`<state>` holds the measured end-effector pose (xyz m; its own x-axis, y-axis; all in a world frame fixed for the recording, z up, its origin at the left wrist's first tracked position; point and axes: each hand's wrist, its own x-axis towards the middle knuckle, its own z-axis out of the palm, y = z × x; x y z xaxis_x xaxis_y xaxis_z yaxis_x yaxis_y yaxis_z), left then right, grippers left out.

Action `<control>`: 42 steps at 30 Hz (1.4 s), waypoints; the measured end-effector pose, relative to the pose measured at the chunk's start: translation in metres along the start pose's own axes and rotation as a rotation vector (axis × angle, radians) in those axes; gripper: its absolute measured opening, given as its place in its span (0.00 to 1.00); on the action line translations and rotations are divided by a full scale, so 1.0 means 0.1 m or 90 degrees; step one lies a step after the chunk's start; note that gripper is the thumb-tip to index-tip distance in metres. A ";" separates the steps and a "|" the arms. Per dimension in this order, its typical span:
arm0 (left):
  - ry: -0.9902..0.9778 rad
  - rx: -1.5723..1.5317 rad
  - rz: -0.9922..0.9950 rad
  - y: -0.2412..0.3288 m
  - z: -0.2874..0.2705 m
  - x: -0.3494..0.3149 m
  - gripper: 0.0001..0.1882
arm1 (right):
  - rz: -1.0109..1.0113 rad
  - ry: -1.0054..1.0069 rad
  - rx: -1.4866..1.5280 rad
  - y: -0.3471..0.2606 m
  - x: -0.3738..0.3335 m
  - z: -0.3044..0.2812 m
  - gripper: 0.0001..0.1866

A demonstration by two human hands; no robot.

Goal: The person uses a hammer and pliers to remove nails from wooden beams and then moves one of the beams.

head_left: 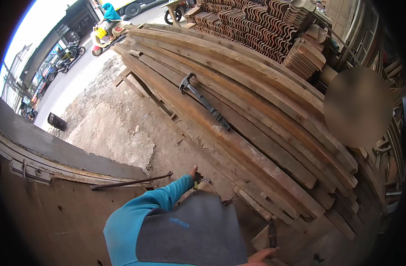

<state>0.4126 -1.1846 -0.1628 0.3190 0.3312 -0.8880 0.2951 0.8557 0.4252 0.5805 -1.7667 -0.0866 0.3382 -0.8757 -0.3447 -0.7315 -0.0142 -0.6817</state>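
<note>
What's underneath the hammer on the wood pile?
The hammer lies on top of wooden planks, and their surfaces show around it. The wood directly beneath it is covered, so I can't tell if anything else is there.

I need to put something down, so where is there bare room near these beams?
The widest free patch is the rough pale ground, bordered by the road, the beams and the iron bar. It is crowded behind the beams, with roof tiles stacked tight, and by the right hand, near a dark tool.
</note>
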 end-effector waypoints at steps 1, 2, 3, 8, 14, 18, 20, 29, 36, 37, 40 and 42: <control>0.007 0.002 0.014 0.04 0.04 0.01 0.54 | -0.003 -0.004 -0.028 0.01 0.02 0.02 0.34; 0.017 0.000 0.017 -0.02 0.06 0.00 0.54 | -0.018 -0.002 -0.061 -0.02 0.03 0.02 0.33; 0.017 -0.016 0.004 -0.03 0.12 -0.03 0.54 | -0.027 0.000 -0.085 -0.04 0.04 0.01 0.33; 0.056 0.037 0.091 -0.15 0.07 0.17 0.56 | -0.068 -0.024 -0.147 -0.14 -0.02 0.12 0.31; 0.103 -0.127 0.072 0.04 0.37 -0.22 0.43 | -0.152 0.032 -0.248 -0.42 0.07 -0.17 0.29; 0.137 -0.057 0.123 0.47 0.38 -0.52 0.41 | -0.230 0.097 -0.193 -0.73 -0.11 -0.10 0.28; 0.131 -0.063 0.119 0.60 0.15 -0.40 0.39 | -0.378 0.166 -0.111 -1.04 -0.33 -0.05 0.27; 0.191 -0.208 0.096 1.17 -0.63 -0.05 0.37 | -0.780 -0.368 0.134 -2.58 -3.60 1.11 0.18; 0.114 -0.257 0.084 1.65 -0.90 0.21 0.31 | -1.167 -0.720 -0.040 -2.49 -5.89 1.78 0.23; 0.105 -0.235 0.096 1.65 -1.02 0.22 0.32 | -1.171 -0.710 -0.039 -2.47 -6.03 1.84 0.23; 0.107 -0.241 0.098 1.61 -1.48 0.36 0.31 | -1.269 -0.728 -0.171 -2.45 -6.31 2.04 0.25; 0.126 -0.232 0.093 1.64 -1.69 0.40 0.31 | -1.277 -0.719 -0.237 -2.48 -6.38 2.14 0.24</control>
<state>0.3215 -0.9639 -0.1579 0.1442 0.4984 -0.8549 -0.0888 0.8669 0.4904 0.6724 -1.1008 0.1644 0.4866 0.8545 0.1820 0.8175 -0.3719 -0.4397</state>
